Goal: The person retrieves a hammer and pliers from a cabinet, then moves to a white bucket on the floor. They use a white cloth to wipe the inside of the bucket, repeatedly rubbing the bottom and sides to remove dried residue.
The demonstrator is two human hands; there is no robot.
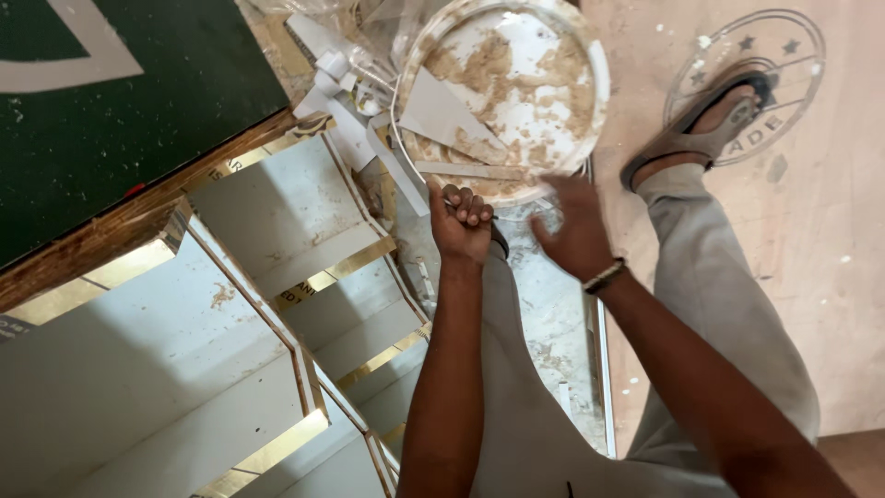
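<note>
A round grey stamp-like mark (745, 81) with stars lay on the floor at the far right, partly under a sandalled foot (710, 120). At the far left sat a dark green board (111, 101) with a pale band. The left hand (461, 221) was clenched around a thin tool handle (496, 238), just near of a round white tray (516, 92) smeared with tan paste. The right hand (573, 229), blurred, hung open beside it at the tray's near rim, grasping nothing visible. White shelving (230, 314) with gold edging stood on the left.
</note>
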